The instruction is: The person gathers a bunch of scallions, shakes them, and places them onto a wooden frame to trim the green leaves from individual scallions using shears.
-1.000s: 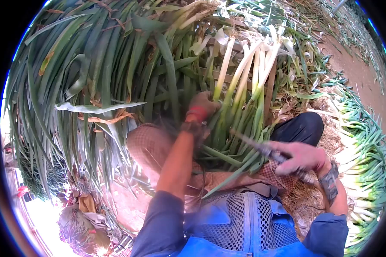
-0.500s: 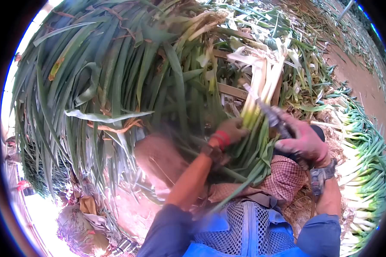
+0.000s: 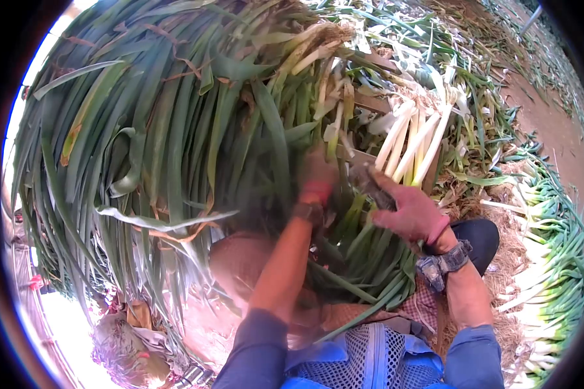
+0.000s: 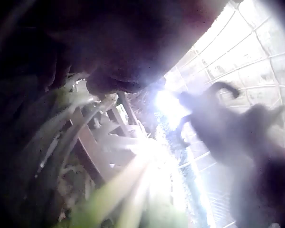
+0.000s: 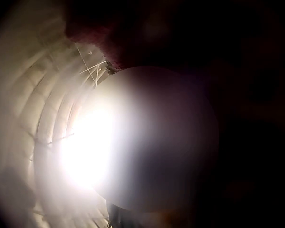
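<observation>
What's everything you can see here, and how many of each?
Leafy heap: one, many green stalks, left side
White-stemmed bunch: several stalks, white to green, centre right
Stalk row: many stalks, white and green, far right
Leaf scraps: countless, green and pale, top
Slats: a few, brown, left wrist view
Bare ground: one patch, brown, upper right
Round bundle: one, greyish, lower left, unclear what
Tool: one, dark, blurred, centre
Vest: one, blue, bottom middle
Left hand: one, red at wrist, blurred, centre
Right hand: one, pinkish glove, holding the tool
</observation>
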